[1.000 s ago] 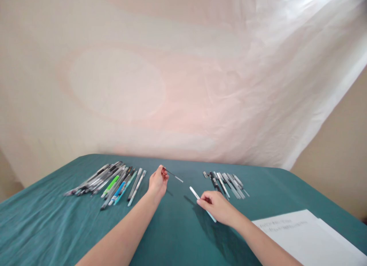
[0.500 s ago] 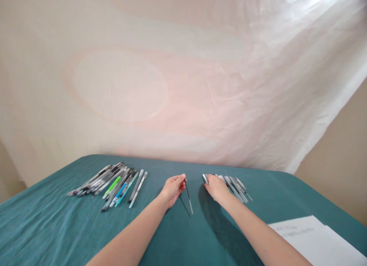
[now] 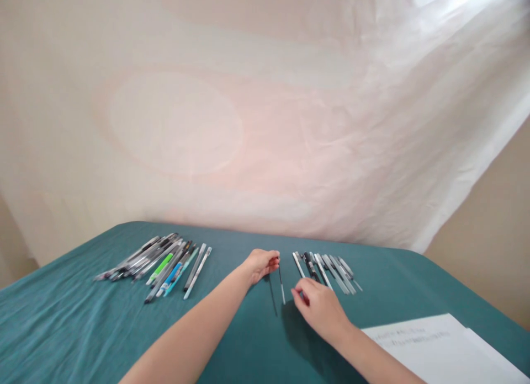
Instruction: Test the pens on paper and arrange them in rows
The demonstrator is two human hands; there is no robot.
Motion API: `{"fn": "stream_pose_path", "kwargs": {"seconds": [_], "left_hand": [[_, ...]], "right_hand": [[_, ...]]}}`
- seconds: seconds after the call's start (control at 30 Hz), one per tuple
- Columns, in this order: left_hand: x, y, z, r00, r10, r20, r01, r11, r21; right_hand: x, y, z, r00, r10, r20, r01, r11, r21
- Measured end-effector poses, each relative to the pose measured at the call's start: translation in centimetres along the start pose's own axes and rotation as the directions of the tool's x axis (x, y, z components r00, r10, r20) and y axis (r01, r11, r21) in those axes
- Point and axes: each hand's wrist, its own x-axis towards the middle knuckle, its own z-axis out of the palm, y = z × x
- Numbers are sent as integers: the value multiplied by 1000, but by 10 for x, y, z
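My left hand [image 3: 262, 265] pinches a thin pen refill [image 3: 281, 283] by its upper end, and the refill hangs down with a dark upper part and a pale lower part. Its shadow falls on the cloth beside it. My right hand [image 3: 318, 308] is just in front of a row of pens, fingers loosely bent and slightly apart, with nothing visible in them. In that row, a white pen [image 3: 298, 264] lies at the left end, next to a dark pen [image 3: 311, 266] and several clear and grey ones [image 3: 337, 272].
On the left lies a larger pile of pens [image 3: 143, 260], with a bright green one [image 3: 159, 268] and a blue one [image 3: 170, 279] among them. White paper sheets [image 3: 439, 348] lie at the front right. A green cloth [image 3: 240, 351] covers the table; a pale sheet [image 3: 265, 124] hangs behind.
My right hand has let go of the pens in the right row and drawn back towards me. My left hand has shifted a little right with the refill.
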Motion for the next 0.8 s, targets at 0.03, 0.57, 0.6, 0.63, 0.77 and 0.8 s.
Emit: {"fn": "stream_pose_path", "kwargs": {"seconds": [0.03, 0.57, 0.6, 0.63, 0.77, 0.8], "left_hand": [[7, 1, 5, 1000, -9, -14, 9, 1000, 9], [55, -21, 47, 987, 112, -119, -32, 845, 533], [54, -22, 45, 983, 147, -112, -58, 820, 569], [53, -21, 43, 978, 181, -103, -83, 792, 605], [45, -18, 38, 951, 306, -43, -177, 654, 736], [42, -17, 38, 942, 336, -23, -201, 615, 763]], "right_hand": [[-7, -4, 2, 997, -76, -16, 77, 996, 47], [-25, -8, 4, 929, -368, 37, 365, 928, 72], [-24, -8, 4, 929, -369, 38, 365, 928, 73], [-24, -8, 4, 928, -370, 39, 367, 927, 74], [-24, -8, 7, 925, -379, 30, 376, 924, 66], [-24, -8, 8, 923, -385, 17, 383, 921, 64]]}}
